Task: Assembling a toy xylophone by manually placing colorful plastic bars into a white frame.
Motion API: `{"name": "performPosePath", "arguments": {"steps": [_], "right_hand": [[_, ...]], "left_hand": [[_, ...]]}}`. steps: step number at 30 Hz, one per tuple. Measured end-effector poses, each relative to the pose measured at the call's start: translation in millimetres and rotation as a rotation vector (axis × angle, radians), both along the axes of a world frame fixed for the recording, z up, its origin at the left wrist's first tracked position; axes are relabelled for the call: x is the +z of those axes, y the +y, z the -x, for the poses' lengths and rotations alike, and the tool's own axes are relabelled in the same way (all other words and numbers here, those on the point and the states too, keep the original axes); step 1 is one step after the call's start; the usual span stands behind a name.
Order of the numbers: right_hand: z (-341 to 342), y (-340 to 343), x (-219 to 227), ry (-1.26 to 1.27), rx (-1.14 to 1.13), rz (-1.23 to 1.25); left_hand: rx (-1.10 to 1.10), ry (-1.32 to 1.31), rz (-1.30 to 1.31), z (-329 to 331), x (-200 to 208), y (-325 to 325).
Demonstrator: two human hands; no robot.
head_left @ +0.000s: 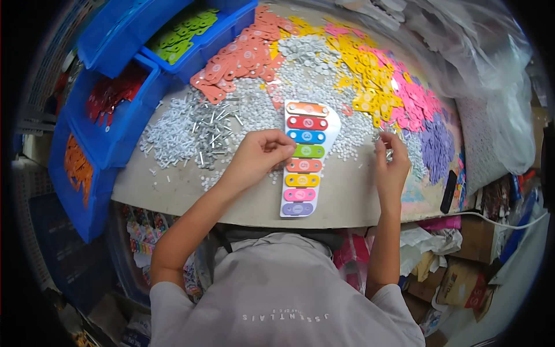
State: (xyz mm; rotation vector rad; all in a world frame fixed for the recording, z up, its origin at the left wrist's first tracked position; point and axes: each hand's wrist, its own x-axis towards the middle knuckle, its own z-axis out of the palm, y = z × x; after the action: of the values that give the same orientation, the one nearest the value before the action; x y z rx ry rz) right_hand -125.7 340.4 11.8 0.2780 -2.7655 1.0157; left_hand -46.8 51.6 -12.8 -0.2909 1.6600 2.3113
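Note:
A white toy xylophone board [333, 122] stands upright in view at the middle of the table, with a column of coloured bars across it. The orange, red and blue bars at its far end have white round caps at their ends. The green bar [315, 151] and those nearer me show small holes or studs instead. My left hand [260, 156] is closed in a pinch over the left end of the green bar; what its fingertips hold is hidden. To the right, my right hand [393, 159] is pinched beside a small heap of pale pieces [414, 151], its contents too small to make out.
White caps [347, 136] and pins [167, 136] cover much of the table. Salmon [248, 52], yellow [370, 75], pink [416, 101] and purple [437, 144] bars lie heaped around them. Blue bins [133, 104] stand left; a plastic bag [491, 115] sits right.

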Motion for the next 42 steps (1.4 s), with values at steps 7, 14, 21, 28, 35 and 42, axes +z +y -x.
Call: {"name": "performPosePath", "arguments": {"steps": [7,14,21,28,35,42], "right_hand": [[-9.6,60.2,5.6,0.137,-0.129,-0.19],[-16.9,91.8,-9.4,0.051,-0.218,-0.256],[-6.2,91.5,-22.1,-0.015,-0.208,-0.278],[1.2,102.6,-40.6,0.044,-0.296,-0.261],[-23.0,-7.2,0.3,0.018,0.079,0.2],[-37.4,-69.3,-11.4,-0.036,0.231,0.348]], "left_hand": [[0.04,0.02,0.066,1.7,-7.8,5.0],[0.063,-0.004,0.136,2.3,-11.5,7.3],[0.099,0.012,0.165,1.9,-16.4,6.4],[0.014,-0.02,0.151,7.7,-13.8,6.7],[0.022,0.009,0.103,6.9,-26.3,3.2],[-0.008,0.021,0.146,9.0,-25.1,1.2]]}}
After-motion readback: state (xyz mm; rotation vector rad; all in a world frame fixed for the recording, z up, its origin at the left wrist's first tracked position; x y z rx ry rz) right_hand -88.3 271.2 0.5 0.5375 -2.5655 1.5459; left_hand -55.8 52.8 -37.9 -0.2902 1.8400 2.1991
